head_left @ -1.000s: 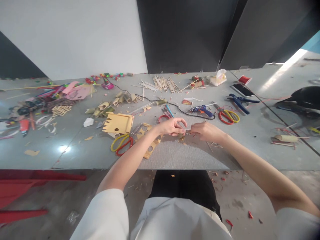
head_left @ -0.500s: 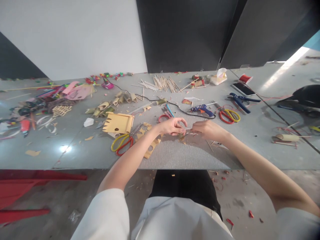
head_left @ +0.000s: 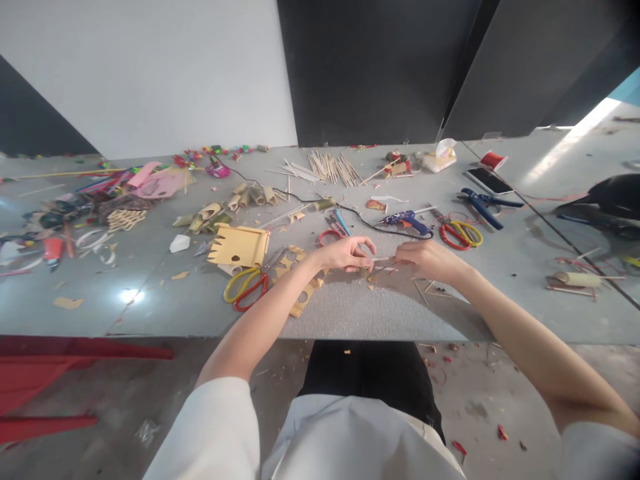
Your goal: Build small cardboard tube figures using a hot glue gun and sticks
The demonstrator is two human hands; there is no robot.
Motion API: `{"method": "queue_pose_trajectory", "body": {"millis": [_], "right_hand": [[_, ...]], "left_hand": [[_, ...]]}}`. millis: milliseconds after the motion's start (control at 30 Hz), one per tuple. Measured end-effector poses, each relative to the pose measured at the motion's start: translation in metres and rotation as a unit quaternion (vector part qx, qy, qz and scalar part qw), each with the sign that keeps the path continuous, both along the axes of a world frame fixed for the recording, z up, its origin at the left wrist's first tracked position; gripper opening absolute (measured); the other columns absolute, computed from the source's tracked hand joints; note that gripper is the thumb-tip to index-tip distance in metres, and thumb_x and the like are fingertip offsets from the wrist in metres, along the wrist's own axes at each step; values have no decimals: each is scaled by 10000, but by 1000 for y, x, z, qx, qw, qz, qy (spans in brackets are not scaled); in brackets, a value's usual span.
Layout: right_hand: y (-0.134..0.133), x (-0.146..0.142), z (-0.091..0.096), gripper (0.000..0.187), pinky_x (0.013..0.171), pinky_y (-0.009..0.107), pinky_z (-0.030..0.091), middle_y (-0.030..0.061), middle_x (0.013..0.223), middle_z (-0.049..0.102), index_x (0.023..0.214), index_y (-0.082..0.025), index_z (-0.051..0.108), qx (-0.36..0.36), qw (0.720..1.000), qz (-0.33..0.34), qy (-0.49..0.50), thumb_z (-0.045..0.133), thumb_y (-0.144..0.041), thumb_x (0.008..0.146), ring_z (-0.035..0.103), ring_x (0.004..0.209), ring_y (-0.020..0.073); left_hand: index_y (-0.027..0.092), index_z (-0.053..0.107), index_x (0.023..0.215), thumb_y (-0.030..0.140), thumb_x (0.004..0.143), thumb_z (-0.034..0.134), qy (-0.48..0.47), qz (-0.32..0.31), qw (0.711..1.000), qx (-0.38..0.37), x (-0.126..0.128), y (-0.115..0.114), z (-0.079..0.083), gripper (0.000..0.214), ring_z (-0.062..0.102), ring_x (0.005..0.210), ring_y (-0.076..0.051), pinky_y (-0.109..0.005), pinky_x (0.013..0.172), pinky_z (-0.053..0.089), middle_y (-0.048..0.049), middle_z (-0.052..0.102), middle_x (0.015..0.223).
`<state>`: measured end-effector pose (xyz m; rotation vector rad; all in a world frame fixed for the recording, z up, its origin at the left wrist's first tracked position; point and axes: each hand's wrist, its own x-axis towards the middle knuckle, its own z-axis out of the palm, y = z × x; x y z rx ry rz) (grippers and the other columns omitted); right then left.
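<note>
Grip: left hand (head_left: 345, 254) and right hand (head_left: 426, 259) are pinching one thin stick (head_left: 381, 259) by its ends; likely steadier working low over the table (head_left: 350, 313)

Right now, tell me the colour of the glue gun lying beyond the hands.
The glue gun is blue; the head view shows it.

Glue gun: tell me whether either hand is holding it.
No, the blue glue gun lies on the table beyond the left hand and right hand, which pinch a thin stick between them.
</note>
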<state>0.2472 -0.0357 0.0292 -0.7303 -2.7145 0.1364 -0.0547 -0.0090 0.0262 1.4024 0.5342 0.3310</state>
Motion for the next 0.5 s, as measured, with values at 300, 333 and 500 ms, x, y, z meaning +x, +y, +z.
{"method": "queue_pose_trajectory", "body": {"millis": [300, 333, 500], "right_hand": [[-3, 13, 8, 120, 732, 318, 441, 59, 858, 722, 967, -211, 705, -2, 996, -71, 49, 587, -208, 992, 650, 779, 205], [-4, 14, 10, 102, 744, 323, 454, 63, 872, 724, 986, -211, 699, -3, 995, -75, 59, 597, -221, 987, 655, 791, 211], [-6, 6, 9, 107, 744, 314, 491, 59, 879, 715, 991, -203, 679, -40, 989, -73, 126, 645, -304, 1001, 640, 775, 190]], "left_hand": [[190, 522, 1131, 389, 887, 866, 2, 2, 1000, 7, 0, 0, -2, 466, 467, 470, -31, -199, 486, 293, -82, 786, 915], [190, 518, 1123, 389, 885, 869, 7, 5, 1000, 7, 0, -1, -1, 468, 466, 466, -31, -200, 484, 291, -82, 786, 916], [190, 530, 1112, 425, 891, 861, 18, 4, 1000, 11, -1, -3, 2, 463, 522, 465, -46, -209, 455, 284, -108, 796, 976]]}}
